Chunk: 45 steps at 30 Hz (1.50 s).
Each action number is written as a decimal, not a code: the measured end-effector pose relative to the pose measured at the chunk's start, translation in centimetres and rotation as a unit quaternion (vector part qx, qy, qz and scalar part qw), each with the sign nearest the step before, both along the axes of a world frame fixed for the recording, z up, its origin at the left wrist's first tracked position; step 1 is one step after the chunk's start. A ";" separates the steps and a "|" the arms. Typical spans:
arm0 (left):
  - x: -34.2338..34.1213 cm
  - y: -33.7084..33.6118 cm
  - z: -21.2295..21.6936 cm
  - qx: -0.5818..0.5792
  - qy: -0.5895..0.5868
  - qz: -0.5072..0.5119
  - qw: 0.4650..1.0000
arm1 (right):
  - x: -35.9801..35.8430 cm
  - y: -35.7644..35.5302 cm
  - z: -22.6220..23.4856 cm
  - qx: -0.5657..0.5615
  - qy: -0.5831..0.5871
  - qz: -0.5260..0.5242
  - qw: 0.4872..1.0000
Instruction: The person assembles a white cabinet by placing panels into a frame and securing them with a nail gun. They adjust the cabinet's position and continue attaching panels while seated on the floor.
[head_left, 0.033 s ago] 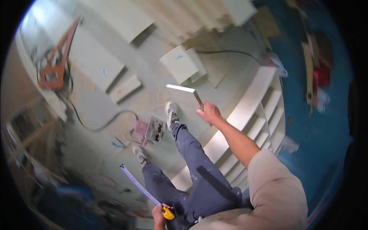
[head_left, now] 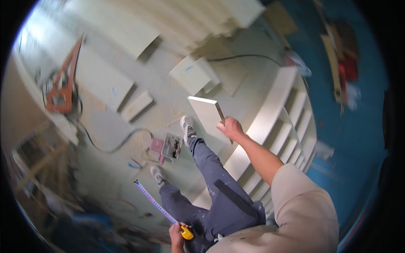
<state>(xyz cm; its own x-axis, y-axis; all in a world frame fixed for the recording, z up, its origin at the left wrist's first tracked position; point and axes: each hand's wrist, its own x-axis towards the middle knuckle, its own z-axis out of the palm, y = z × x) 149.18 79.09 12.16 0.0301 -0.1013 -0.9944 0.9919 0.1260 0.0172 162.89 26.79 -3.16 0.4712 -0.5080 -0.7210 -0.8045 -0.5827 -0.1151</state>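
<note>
Low in the picture my left hand [head_left: 176, 232] is closed on a yellow tape measure [head_left: 186, 232], beside my thigh. Its pale blade [head_left: 155, 203] sticks out toward the far left, the end free in the air. My right hand [head_left: 231, 129], arm stretched forward, grips a white board [head_left: 206, 114] by its brown, unfaced edge. The board is tilted, with its broad face partly showing. Just right of that hand, and partly behind my forearm, lies a long white shelf unit [head_left: 270, 110] with several compartments.
White panels [head_left: 103, 76] lie on the floor ahead, near a small white box-like piece [head_left: 192, 76]. An orange triangular frame [head_left: 63, 95] stands far left. A black cable [head_left: 107, 151] curves toward a clear tray of small parts [head_left: 171, 146] by my feet. Blurred scraps [head_left: 46, 164] fill the left.
The board in my right hand has turned, so more of its broad face shows. My view has shifted slightly; the left hand still holds the tape measure with its blade out.
</note>
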 end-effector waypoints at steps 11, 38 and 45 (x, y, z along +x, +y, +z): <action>22.7 10.1 -0.8 -0.122 -0.258 -0.942 0.179 | -44.1 17.9 24.7 -0.249 -0.088 -0.604 0.752; -8.6 -45.0 4.5 -0.230 -0.228 -0.934 0.152 | -69.1 39.6 31.1 -0.100 0.040 -0.842 0.529; -8.7 -53.5 0.4 -0.251 -0.060 -0.905 -0.339 | -70.6 39.0 35.6 -0.103 0.094 -0.914 0.382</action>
<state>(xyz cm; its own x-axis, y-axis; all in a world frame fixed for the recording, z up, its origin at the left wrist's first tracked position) 140.50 25.61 12.58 -0.4528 0.1588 -0.8773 -0.7032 0.5414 0.4609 92.32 65.81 32.40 -0.8554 0.0802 -0.5117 0.1278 0.9901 -0.0585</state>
